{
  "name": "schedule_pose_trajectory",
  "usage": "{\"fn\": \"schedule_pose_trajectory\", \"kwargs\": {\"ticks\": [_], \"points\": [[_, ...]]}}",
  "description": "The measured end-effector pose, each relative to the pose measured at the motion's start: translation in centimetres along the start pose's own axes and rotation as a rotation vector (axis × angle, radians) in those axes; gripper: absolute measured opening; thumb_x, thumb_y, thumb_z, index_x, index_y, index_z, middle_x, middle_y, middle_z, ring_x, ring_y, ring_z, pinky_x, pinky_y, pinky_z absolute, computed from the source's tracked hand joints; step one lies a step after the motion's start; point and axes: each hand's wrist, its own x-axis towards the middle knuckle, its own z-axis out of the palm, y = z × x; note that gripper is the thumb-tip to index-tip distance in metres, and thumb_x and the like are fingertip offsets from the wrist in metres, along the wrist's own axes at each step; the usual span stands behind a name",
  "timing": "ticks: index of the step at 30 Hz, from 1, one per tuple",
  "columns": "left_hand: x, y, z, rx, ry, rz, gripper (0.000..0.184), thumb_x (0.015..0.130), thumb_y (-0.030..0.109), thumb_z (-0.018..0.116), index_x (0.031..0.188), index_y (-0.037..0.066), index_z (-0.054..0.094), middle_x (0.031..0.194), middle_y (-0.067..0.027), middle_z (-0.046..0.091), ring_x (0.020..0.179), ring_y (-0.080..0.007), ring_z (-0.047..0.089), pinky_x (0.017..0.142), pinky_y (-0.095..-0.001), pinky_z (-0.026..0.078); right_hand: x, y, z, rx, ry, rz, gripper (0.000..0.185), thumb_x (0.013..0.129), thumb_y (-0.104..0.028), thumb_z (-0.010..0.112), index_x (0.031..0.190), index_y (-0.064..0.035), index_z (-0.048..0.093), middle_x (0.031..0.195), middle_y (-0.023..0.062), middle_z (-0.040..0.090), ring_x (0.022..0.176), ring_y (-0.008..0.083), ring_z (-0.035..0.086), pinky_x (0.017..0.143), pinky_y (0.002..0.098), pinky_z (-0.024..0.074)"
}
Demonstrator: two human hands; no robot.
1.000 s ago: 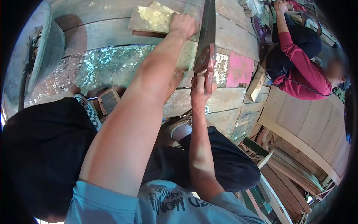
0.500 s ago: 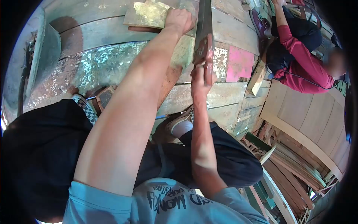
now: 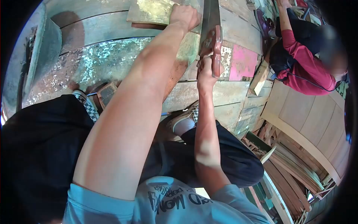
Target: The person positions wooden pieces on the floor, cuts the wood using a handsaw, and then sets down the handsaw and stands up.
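Note:
My right hand (image 3: 207, 72) is wrapped round the brown handle (image 3: 216, 52) of a handsaw. Its dark, wide blade (image 3: 210, 16) points away from me and runs past the top edge of the view. To its left my left hand (image 3: 185, 16) is closed at the right end of a wooden board (image 3: 149, 12) with worn yellow paint, pressing on it. Its fingertips are hidden. A second, reddish piece of wood (image 3: 147, 26) shows beneath that board. The saw's cutting edge and its contact with the wood cannot be made out.
Worn planks (image 3: 100, 56) with flaking paint form the floor, with a pink patch (image 3: 243, 62). My checkered shoe (image 3: 87, 106) is at left. A person in a red top (image 3: 304, 61) sits at the upper right. Stacked timber (image 3: 287, 179) lies lower right, near a curved wooden panel (image 3: 302, 112).
My right hand and the saw have moved slightly forward and to the right. My left hand stays on the board, with a small view shift. The other person's head has moved.

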Motion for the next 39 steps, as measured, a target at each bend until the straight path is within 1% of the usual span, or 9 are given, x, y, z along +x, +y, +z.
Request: {"fn": "schedule_pose_trajectory", "kwargs": {"ticks": [7,16,18,21,25,27,33,34,39], "points": [[0.2,-0.1,0.7,0.000,-0.002,0.006,0.042,0.085,0.031,0.041,0.077,0.003,0.072,0.081,-0.0210,0.067,0.079,-0.0321,0.068,0.077,-0.0399,0.052,-0.2,0.3,0.3,-0.037,0.013,-0.097,0.011,0.076,-0.004,0.052,0.068,0.0031,0.053,0.053,0.0057,0.048,0.047,0.0121,0.047,0.045,0.0300,0.0379],[0.1,0.4,0.3,-0.039,0.005,-0.042,0.043,0.085,0.032,0.041,0.078,0.002,0.072,0.082,-0.0208,0.067,0.079,-0.0328,0.068,0.078,-0.0402,0.051,-1.8,0.1,-0.1,0.040,0.075,-0.034,0.008,0.077,-0.002,0.052,0.075,0.0046,0.057,0.054,0.0035,0.049,0.048,0.0097,0.048,0.044,0.0272,0.0373],[0.1,0.4,0.1,0.024,-0.050,-0.055,0.041,0.088,0.034,0.041,0.082,0.008,0.073,0.088,-0.0136,0.070,0.084,-0.0255,0.068,0.079,-0.0387,0.048,-0.9,0.5,0.0,0.009,0.017,-0.060,0.009,0.077,-0.002,0.051,0.077,0.0044,0.057,0.054,0.0031,0.049,0.048,0.0091,0.047,0.045,0.0262,0.0373],[-0.1,0.4,-0.3,-0.042,-0.021,-0.015,0.044,0.085,0.033,0.041,0.079,0.002,0.072,0.084,-0.0210,0.067,0.080,-0.0327,0.067,0.079,-0.0400,0.051,-2.0,0.0,-0.1,-0.054,0.031,-0.044,0.009,0.078,-0.003,0.051,0.076,0.0037,0.057,0.054,0.0032,0.049,0.048,0.0093,0.048,0.045,0.0261,0.0377],[0.1,0.3,0.2,-0.032,-0.001,-0.017,0.045,0.086,0.033,0.041,0.079,0.001,0.072,0.084,-0.0214,0.067,0.081,-0.0327,0.067,0.079,-0.0404,0.051,-2.7,0.1,-0.1,-0.088,0.040,-0.101,0.011,0.077,-0.005,0.051,0.069,0.0023,0.056,0.052,0.0048,0.049,0.047,0.0115,0.047,0.045,0.0281,0.0382],[0.3,0.1,0.6,0.031,-0.033,-0.025,0.039,0.086,0.034,0.045,0.082,0.008,0.073,0.087,-0.0138,0.070,0.084,-0.0262,0.068,0.080,-0.0391,0.048,-1.4,0.4,-0.1,-0.054,0.015,-0.095,0.012,0.076,-0.005,0.051,0.068,0.0027,0.055,0.051,0.0058,0.049,0.046,0.0123,0.048,0.046,0.0289,0.0384],[0.0,0.6,-0.3,0.000,-0.045,-0.051,0.038,0.086,0.031,0.045,0.082,0.007,0.073,0.087,-0.0144,0.070,0.084,-0.0268,0.068,0.080,-0.0393,0.048,-2.7,-0.9,0.1,-0.040,0.033,-0.061,0.012,0.076,-0.005,0.052,0.068,0.0026,0.056,0.051,0.0041,0.048,0.047,0.0108,0.048,0.046,0.0290,0.0398],[0.0,0.4,-0.1,-0.026,-0.006,-0.032,0.045,0.085,0.035,0.042,0.081,0.001,0.071,0.085,-0.0204,0.068,0.083,-0.0324,0.067,0.080,-0.0404,0.051,-2.5,-0.4,0.0,-0.046,0.047,-0.077,0.012,0.077,-0.005,0.052,0.068,0.0024,0.056,0.051,0.0041,0.048,0.047,0.0107,0.048,0.046,0.0290,0.0395],[-0.4,0.2,-0.4,-0.019,-0.028,0.003,0.046,0.086,0.035,0.041,0.080,0.001,0.071,0.084,-0.0205,0.068,0.082,-0.0319,0.067,0.081,-0.0402,0.050,-1.2,-0.4,0.0,-0.019,0.014,-0.027,0.014,0.077,-0.006,0.053,0.066,0.0024,0.053,0.051,0.0054,0.048,0.047,0.0115,0.048,0.045,0.0295,0.0386]]}}
